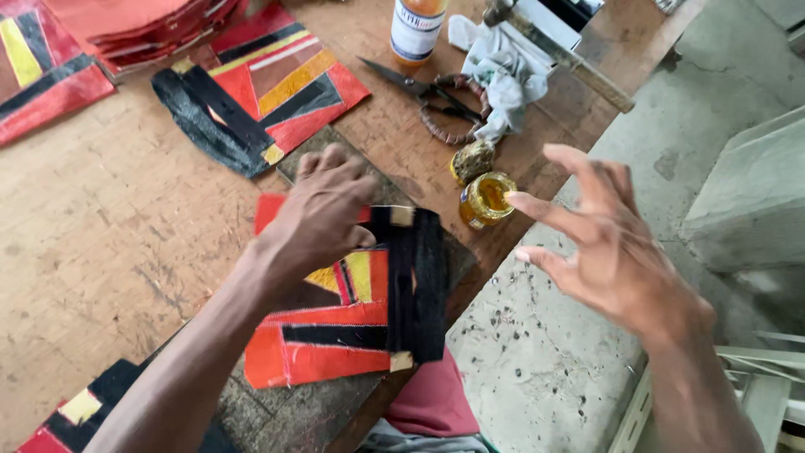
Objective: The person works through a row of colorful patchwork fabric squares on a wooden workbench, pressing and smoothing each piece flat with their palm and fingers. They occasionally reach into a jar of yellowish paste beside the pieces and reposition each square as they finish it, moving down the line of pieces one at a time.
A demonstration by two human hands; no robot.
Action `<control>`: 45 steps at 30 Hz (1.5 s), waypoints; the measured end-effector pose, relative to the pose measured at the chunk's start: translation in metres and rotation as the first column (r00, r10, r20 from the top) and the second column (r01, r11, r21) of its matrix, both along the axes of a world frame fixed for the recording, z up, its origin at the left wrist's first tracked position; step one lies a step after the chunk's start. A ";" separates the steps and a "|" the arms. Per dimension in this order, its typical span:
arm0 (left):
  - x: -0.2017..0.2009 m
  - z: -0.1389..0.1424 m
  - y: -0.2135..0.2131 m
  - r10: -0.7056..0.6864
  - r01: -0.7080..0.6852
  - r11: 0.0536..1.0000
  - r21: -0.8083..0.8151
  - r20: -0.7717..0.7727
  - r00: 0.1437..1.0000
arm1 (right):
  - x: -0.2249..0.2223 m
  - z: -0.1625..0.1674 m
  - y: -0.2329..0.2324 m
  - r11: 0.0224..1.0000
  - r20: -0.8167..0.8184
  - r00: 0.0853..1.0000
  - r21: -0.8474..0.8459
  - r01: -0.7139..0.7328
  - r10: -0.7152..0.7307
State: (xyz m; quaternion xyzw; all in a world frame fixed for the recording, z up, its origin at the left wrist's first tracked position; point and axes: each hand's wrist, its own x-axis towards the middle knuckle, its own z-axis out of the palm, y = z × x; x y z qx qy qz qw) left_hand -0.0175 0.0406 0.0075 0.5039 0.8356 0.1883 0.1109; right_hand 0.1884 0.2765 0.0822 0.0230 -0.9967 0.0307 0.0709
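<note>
Left hand point(323, 210) presses flat on the red patchwork piece point(335, 323) at the worktop point(101, 235) right edge, right hand point(608, 243) spread empty beside the open glue jar point(486, 200), which a careless reach could tip off.

A worn wooden tabletop point(101, 252) is shown, scratched and stained. Near its right edge a dark slab point(302, 411) is laid, and on it a patchwork panel point(335, 331) of red, yellow and black strips. A second patchwork panel point(260, 92) is placed farther back, beside a stack of red pieces point(142, 25). Scissors point(428, 92), a crumpled pale cloth point(499, 71), a bottle point(417, 29) and an open jar of yellow glue point(485, 200) with its lid point(472, 159) just beside it are set toward the far right corner.
</note>
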 end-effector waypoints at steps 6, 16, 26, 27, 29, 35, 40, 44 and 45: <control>0.002 0.000 -0.045 0.418 -0.427 0.902 -0.065 0.376 0.827 | -0.044 -0.022 0.017 0.964 0.470 0.860 -0.063 0.258 -0.199; 0.031 -0.025 -0.055 0.408 -0.637 0.721 0.275 0.574 0.710 | -0.048 -0.032 0.012 0.988 0.303 0.950 -0.105 0.117 -0.080; 0.040 -0.026 -0.052 0.222 -0.346 0.893 0.288 0.385 0.896 | 0.032 0.025 0.009 0.992 -0.255 0.959 -0.072 0.106 -0.121; 0.038 -0.026 -0.052 0.226 -0.347 0.894 0.285 0.382 0.896 | 0.047 0.029 0.005 0.960 -0.255 0.937 -0.206 0.190 -0.240; 0.035 -0.026 -0.052 0.220 -0.334 0.898 0.287 0.366 0.904 | 0.071 0.033 0.004 0.729 -0.149 0.932 -0.667 0.153 -0.331; 0.028 -0.025 -0.052 0.211 -0.301 0.910 0.286 0.307 0.928 | 0.062 -0.082 -0.004 -0.094 0.071 0.958 -0.991 0.101 0.277; 0.027 -0.027 -0.051 0.226 -0.315 0.915 0.252 0.325 0.918 | 0.058 -0.131 -0.007 -0.085 0.344 0.917 -0.926 0.367 0.201; 0.027 -0.028 -0.051 0.227 -0.312 0.908 0.280 0.297 0.928 | 0.066 -0.135 -0.015 0.078 0.464 0.780 -0.875 0.479 0.419; 0.027 -0.029 -0.051 0.219 -0.301 0.907 0.295 0.280 0.935 | 0.067 -0.137 -0.020 0.021 0.437 0.828 -0.888 0.460 0.351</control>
